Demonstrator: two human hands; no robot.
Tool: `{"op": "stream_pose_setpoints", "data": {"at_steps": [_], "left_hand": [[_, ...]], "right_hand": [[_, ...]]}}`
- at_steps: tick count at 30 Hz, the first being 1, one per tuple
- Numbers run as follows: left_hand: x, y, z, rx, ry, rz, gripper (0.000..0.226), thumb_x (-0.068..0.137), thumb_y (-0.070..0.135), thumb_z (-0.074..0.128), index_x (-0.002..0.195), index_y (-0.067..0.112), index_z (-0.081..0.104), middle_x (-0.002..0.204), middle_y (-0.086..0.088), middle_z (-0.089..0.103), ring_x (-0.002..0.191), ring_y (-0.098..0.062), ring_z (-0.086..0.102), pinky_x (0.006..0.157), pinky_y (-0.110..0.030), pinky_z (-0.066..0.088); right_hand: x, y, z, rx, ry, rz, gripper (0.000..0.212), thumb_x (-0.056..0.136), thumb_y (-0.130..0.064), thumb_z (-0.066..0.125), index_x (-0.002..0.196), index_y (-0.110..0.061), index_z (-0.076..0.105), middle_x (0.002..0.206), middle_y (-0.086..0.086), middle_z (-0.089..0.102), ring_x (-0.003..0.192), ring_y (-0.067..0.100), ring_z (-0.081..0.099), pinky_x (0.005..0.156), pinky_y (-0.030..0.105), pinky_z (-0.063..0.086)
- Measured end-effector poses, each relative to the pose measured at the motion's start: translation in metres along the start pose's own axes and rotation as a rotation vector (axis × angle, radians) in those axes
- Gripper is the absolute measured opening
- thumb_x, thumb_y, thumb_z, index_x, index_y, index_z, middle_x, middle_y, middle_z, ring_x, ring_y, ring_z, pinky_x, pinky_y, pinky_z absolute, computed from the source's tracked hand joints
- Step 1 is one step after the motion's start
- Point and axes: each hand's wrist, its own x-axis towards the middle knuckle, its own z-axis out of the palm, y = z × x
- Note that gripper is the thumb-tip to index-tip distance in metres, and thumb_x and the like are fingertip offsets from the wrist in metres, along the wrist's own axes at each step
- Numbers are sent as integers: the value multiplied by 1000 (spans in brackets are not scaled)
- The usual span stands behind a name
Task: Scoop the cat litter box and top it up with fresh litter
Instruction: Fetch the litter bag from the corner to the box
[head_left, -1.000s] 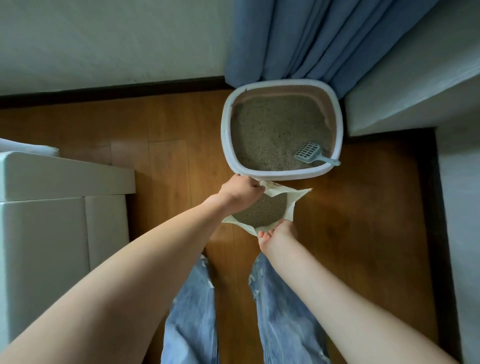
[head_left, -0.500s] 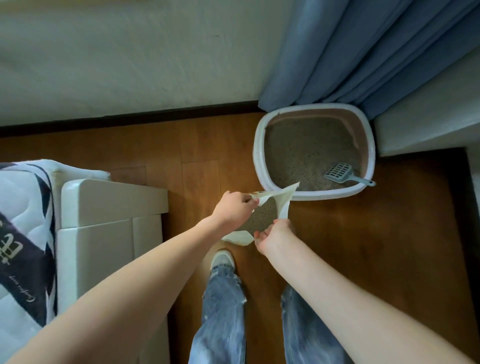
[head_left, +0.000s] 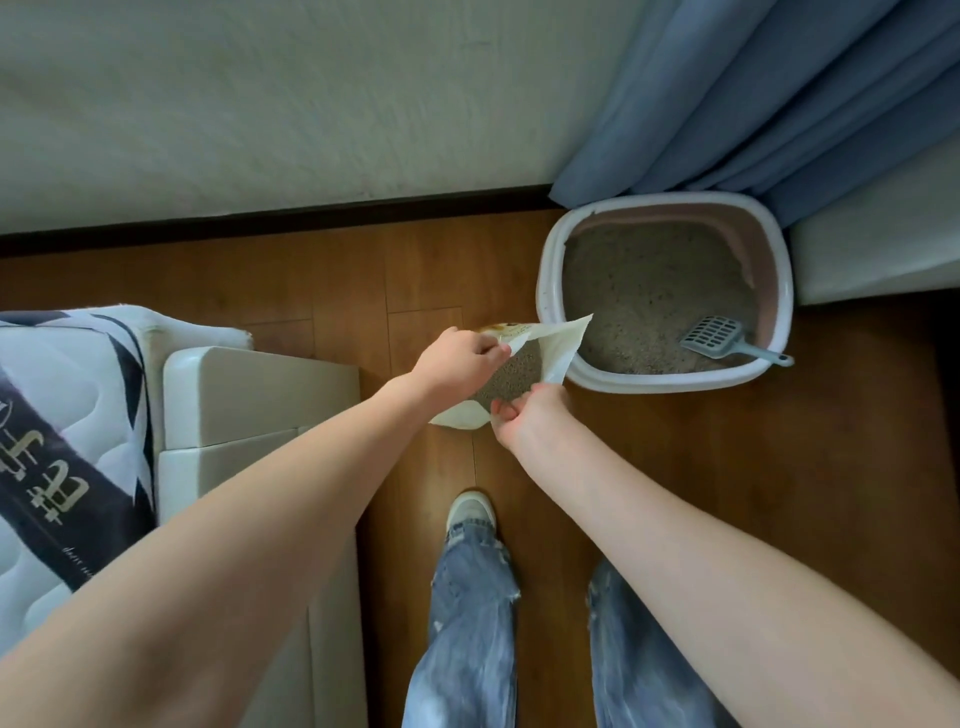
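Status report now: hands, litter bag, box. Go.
Left hand pinches the litter bag at its top edge; right hand grips its near edge. Bag open, held beside litter box. Scoop lies in box; nothing blocking.

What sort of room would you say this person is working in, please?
Probably a bedroom at home: a quilted mattress at the left, blue curtains reaching the wooden floor, and a cat litter box beside the wall.
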Motion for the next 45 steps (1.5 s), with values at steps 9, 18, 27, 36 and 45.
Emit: {"op": "stream_pose_setpoints", "data": {"at_steps": [9,18,27,36,45], "left_hand": [[6,-8,-2,52,-102,3,29,100,22,39,101,4,61,107,-11,62,101,-27,54,80,-33,39],[-16,-39,-15,359,-82,183,22,87,8,57,108,16,54,109,-7,59,101,-28,59,74,-32,45],[-11,-56,-14,493,-20,230,45,89,1,49,131,15,51,120,-8,61,109,-27,59,75,-32,46],[9,-81,-42,822,410,293,53,75,5,67,124,16,50,114,-7,56,107,-27,46,80,-36,37],[13,-98,-73,562,204,-15,15,94,7,55,98,4,69,83,-6,58,83,-29,62,66,-34,48]], "right_hand": [[22,-8,23,-68,-275,4,34,99,-11,39,131,-3,47,98,16,60,89,23,62,103,40,45],[-6,-29,7,-1303,-314,-657,26,96,-4,49,121,-5,58,123,11,60,112,21,59,94,26,50],[33,-31,62,-2610,-378,-1678,76,83,-5,65,148,-25,29,156,5,23,147,25,9,119,41,5],[55,-57,100,-2924,-153,-1644,39,89,-9,53,128,-16,52,113,5,63,114,25,55,118,47,10],[58,-70,81,-2649,-46,-1571,11,91,-3,49,85,-8,57,83,8,55,93,30,57,76,37,49]]}}
